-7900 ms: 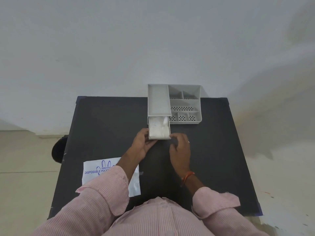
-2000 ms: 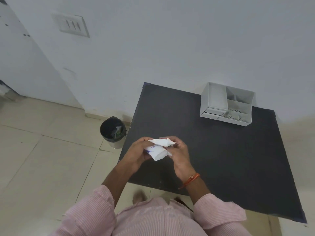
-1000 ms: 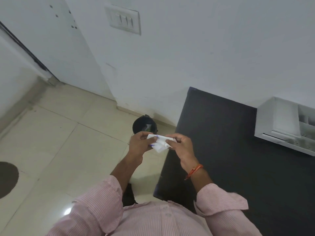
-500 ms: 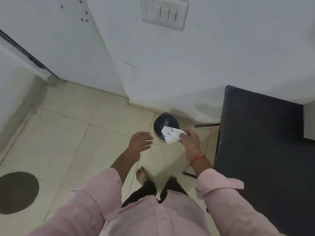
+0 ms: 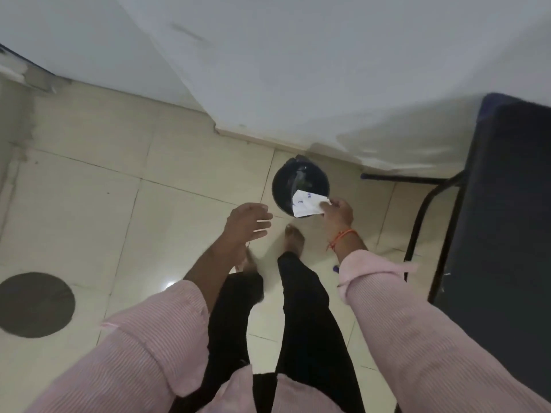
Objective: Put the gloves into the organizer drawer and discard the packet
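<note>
My right hand [image 5: 338, 211] pinches a folded white packet [image 5: 307, 204] with blue print. The packet hangs over the near rim of a small black bin [image 5: 299, 181] that stands on the floor by the wall. My left hand [image 5: 249, 223] hovers to the left of the bin with its fingers spread and nothing in it. The organizer and its drawer are out of view.
The black table [image 5: 507, 204] fills the right side, and its thin metal legs [image 5: 417, 222] reach down next to the bin. A dark round patch [image 5: 32, 304] marks the tiled floor at left. My feet stand just short of the bin.
I have stepped closer and look more steeply down. The packet in my right hand has moved over the bin's rim. My left hand stays open and apart.
</note>
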